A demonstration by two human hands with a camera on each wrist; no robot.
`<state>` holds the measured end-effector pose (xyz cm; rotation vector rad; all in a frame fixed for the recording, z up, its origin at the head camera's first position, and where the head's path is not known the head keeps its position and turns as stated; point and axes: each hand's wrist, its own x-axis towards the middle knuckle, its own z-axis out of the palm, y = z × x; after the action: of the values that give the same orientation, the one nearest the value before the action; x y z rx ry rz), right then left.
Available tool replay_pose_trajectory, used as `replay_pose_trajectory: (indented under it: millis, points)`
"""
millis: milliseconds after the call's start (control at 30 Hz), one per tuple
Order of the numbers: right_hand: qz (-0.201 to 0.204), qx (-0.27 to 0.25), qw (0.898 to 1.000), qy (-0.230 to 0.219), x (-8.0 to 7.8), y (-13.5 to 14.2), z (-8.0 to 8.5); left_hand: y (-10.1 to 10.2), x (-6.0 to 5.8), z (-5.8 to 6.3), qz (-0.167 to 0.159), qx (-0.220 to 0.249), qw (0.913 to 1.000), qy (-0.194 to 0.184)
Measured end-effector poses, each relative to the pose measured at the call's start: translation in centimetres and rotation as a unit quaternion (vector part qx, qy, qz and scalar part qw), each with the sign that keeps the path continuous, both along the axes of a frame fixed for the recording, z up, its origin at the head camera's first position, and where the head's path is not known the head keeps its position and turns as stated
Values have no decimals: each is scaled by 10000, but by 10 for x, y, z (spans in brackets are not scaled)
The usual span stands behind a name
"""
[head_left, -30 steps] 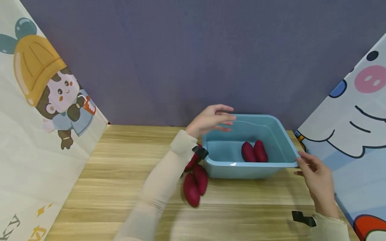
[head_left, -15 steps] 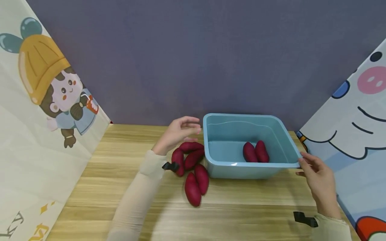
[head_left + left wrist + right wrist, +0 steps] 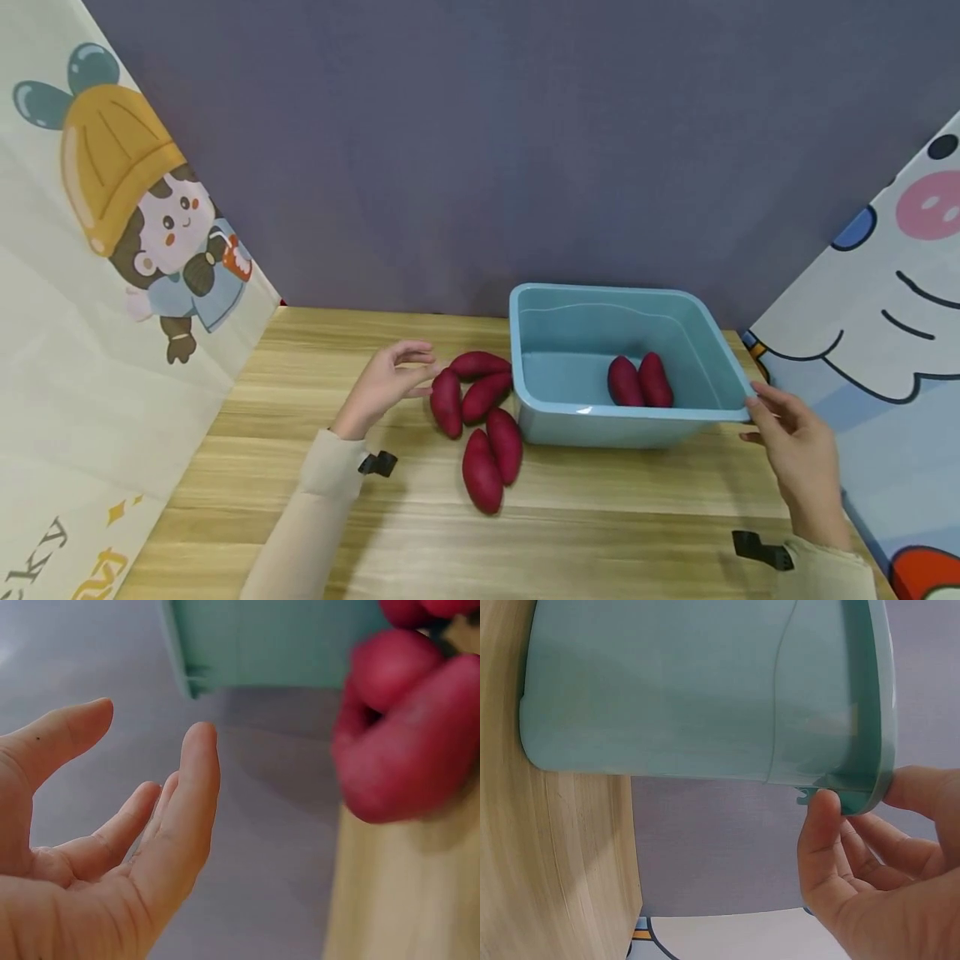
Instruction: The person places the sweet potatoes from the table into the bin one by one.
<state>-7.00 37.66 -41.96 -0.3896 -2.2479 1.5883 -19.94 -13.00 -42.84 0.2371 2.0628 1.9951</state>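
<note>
Two dark red sweet potatoes point(image 3: 625, 382) lie side by side inside the light blue plastic bin point(image 3: 600, 430). At the bin's front right corner, my right hand point(image 3: 797, 458) pinches the rim; the right wrist view shows thumb and finger on either side of the lip. Several more sweet potatoes point(image 3: 483, 472) are grouped on the table, left of the bin. My left hand point(image 3: 384, 387) hovers just left of that group with its fingers loosely spread and nothing in them. In the left wrist view a gap separates these fingers point(image 3: 196, 787) from the nearest sweet potatoes point(image 3: 420, 742).
The wood-grain table point(image 3: 585, 533) ends at a grey-blue backdrop point(image 3: 420, 167) just behind the bin. A printed cartoon panel point(image 3: 90, 333) borders the left side and another panel point(image 3: 877, 350) the right, close to my right hand.
My left hand has withdrawn from over the bin's left side, leftward and toward me, past the grouped sweet potatoes, bringing them into full view. My right hand keeps its hold on the rim.
</note>
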Motion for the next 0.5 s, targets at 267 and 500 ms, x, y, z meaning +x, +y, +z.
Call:
replay_pose_trajectory:
  millis: [267,500]
  points:
    - [-166,250,9995,-78,-2,0,-3,-7,5,-33,376,16,9987,-343]
    - [-58,-22,10000,-7,-2,1,-3,-3,6,-51,518,-187,9975,-453]
